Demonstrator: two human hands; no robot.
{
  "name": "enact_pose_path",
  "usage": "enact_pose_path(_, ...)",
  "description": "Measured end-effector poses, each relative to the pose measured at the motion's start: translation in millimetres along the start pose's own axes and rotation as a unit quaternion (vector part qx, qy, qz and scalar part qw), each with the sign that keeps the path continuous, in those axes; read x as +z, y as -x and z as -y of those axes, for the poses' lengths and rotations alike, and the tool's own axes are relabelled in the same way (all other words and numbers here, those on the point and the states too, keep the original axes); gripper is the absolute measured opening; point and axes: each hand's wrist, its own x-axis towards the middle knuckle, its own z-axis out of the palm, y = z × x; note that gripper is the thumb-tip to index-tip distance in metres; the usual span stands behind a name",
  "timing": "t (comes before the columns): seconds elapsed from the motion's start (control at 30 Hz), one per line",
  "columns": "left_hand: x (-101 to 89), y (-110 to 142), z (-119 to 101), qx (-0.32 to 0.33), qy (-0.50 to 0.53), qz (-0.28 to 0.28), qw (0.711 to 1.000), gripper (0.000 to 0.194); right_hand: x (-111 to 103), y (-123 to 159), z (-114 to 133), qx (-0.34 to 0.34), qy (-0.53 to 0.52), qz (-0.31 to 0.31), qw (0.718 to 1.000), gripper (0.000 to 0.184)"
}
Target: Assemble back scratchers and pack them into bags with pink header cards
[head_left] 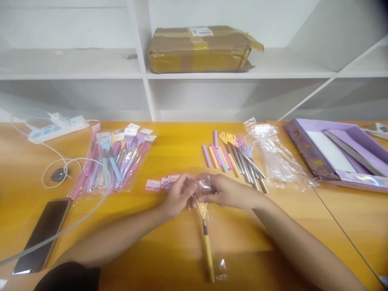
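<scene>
A yellow back scratcher (207,250) lies inside a clear plastic bag (205,184), its hand-shaped head toward my fingers and its handle pointing at me. At the bag's upper end, my left hand (180,196) is closed with thumb and fingers pinching the film. Opposite it, my right hand (224,192) grips the same end of the bag, fingers curled over it. Some fingertips are hidden or blurred. Just beyond my left hand lie several pink printed cards (153,185), partly covered by that hand.
Bagged back scratchers (117,161) lie at left, near a phone (42,236), cable and power strip (59,128). At right are coloured handle sleeves (224,159), metal-shafted scratchers (247,165), clear bags (273,157) and a purple box (312,157). A carton (200,52) sits on the shelf.
</scene>
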Motion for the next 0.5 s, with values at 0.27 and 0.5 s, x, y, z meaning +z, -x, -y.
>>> enact_pose_path(0.27,5.5,8,5,-0.087,0.022,0.136,0.987,0.042,-22,7,13,0.016,-0.061,-0.309,0.949,0.043)
enact_pose_path(0.5,11.0,9,2,-0.152,0.04,0.1,0.983,0.019,-32,13,20,-0.004,-0.017,-0.411,0.912,0.044)
